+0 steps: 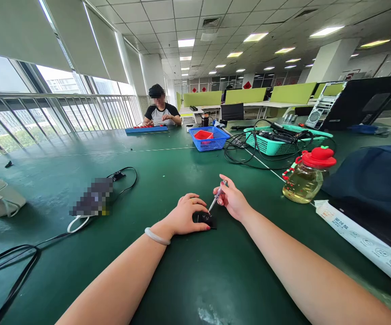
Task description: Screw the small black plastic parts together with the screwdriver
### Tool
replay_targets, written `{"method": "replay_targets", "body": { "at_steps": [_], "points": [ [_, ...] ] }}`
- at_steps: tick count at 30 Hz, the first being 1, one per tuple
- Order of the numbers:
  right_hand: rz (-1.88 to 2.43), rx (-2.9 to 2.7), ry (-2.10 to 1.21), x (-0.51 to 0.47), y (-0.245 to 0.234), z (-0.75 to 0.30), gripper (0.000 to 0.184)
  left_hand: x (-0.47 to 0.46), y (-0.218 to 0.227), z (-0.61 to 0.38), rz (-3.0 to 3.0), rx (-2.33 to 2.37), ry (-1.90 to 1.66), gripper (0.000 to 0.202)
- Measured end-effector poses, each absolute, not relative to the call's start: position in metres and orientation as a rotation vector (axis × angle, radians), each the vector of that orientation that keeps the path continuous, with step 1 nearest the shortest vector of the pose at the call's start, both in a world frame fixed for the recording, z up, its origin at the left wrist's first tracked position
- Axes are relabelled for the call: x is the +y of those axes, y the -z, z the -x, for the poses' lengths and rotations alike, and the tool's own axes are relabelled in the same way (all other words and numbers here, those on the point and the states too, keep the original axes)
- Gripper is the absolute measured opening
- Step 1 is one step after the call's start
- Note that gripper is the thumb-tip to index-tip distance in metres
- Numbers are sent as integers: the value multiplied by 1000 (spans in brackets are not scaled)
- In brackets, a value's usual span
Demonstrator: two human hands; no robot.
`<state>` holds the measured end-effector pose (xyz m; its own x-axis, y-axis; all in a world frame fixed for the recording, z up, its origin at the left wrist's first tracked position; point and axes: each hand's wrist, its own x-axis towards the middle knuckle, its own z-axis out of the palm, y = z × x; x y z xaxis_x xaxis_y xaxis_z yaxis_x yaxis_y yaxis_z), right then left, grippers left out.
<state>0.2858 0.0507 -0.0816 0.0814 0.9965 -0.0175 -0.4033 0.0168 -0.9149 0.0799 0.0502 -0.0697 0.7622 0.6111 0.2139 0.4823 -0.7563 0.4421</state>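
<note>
On the green table in front of me lies a small black flat piece (pixel 204 218) with a few marks or holes on its top. My left hand (pixel 186 214) is closed around its left side, thumb along the near edge and fingers over the far edge. A slim screwdriver (pixel 217 197) with a clear, shiny handle slants down to the piece, its tip at the top face. My right hand (pixel 233 198) grips the screwdriver's handle, index finger raised toward its upper end. Whether the tip sits in a screw is too small to tell.
A blue basket (pixel 210 142) holds a red tray. Beyond a tangle of black cables stands a teal basket (pixel 276 146). At right are a red-lidded glass bottle (pixel 303 183) and a white packet (pixel 357 239). Left lies a blurred device (pixel 94 197) with cables. A person (pixel 161 110) sits at the far end.
</note>
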Motion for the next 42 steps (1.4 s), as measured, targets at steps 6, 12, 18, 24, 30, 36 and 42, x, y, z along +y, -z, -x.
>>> {"method": "replay_targets", "body": {
  "at_steps": [6,12,18,24,30,36,42],
  "points": [
    [929,-839,-1330,52,83,-290,60,50,71,-81,-2593,875,-475,35],
    [909,-840,-1265,53,85,-288,65,50,71,-81,-2597,884,-489,34],
    [935,-893,-1265,53,86,-287,63,51,72,-82,-2596,867,-505,34],
    [922,-827,-1345,54,86,-291,46,51,72,-82,-2598,866,-508,34],
    [910,-788,-1379,53,83,-292,44,50,73,-83,-2609,866,-528,35],
    [1002,-828,-1291,53,82,-292,42,49,73,-85,-2607,849,-508,35],
    [951,-810,-1369,53,80,-293,38,49,73,-85,-2612,850,-514,36]
  ]
}}
